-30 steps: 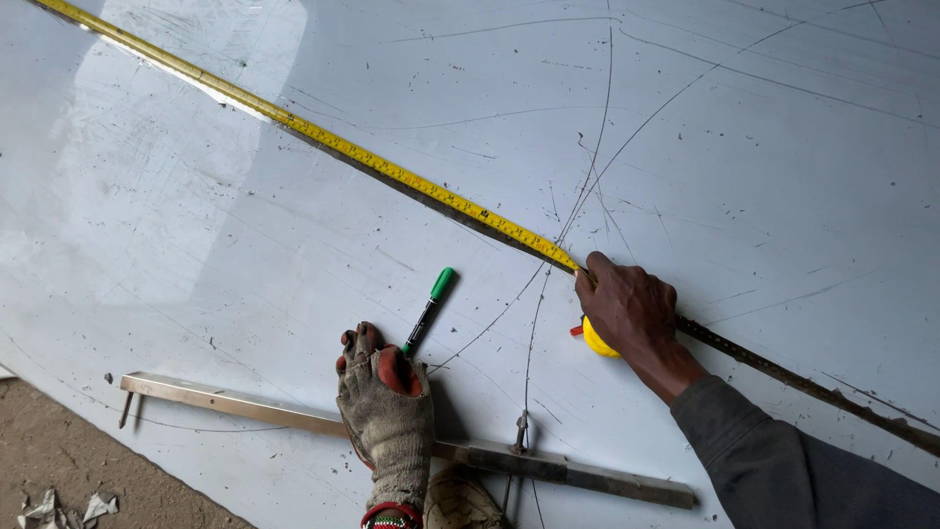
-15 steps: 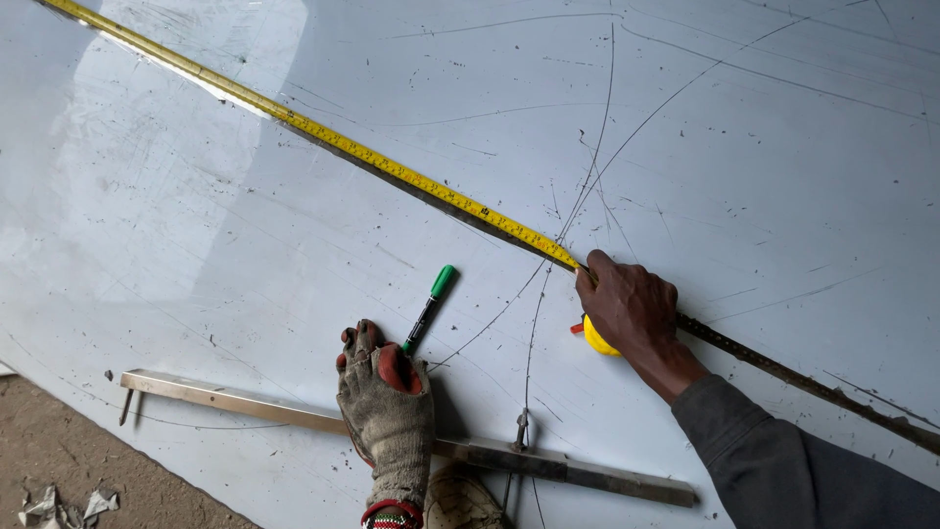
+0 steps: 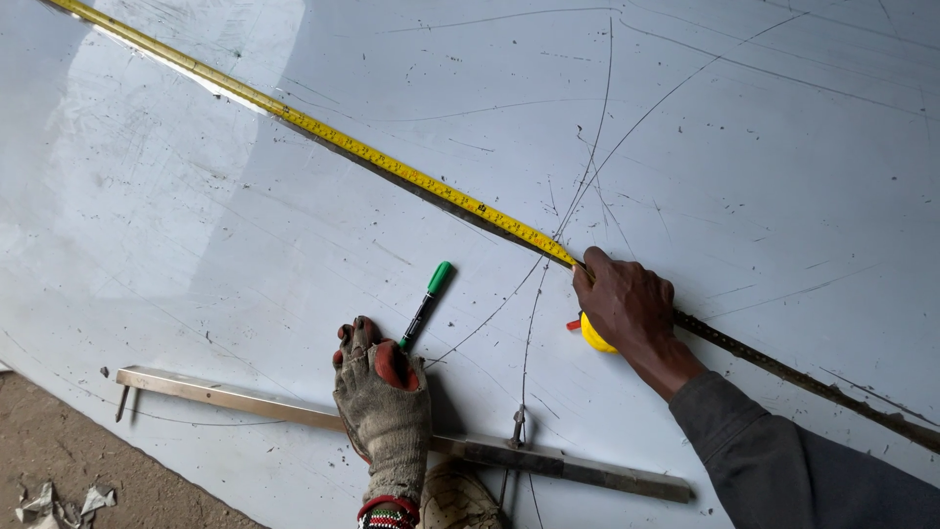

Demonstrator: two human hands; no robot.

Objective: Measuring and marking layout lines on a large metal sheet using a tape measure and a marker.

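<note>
Diagonally, the right hand (image 3: pixel 630 306) closes over a yellow tape measure case (image 3: pixel 595 337); its blade (image 3: pixel 323 132) runs up-left across the metal sheet (image 3: pixel 764 176). Gloved left hand (image 3: pixel 384 397) grips a green-capped marker (image 3: pixel 427 304), pointing up-right.

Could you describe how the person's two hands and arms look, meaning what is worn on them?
The left hand wears a grey knitted glove, dirty, with worn red fingertips and a cuff striped in red and other colours. The right hand is bare, and its arm is covered by a dark grey long sleeve of plain fabric.
</note>
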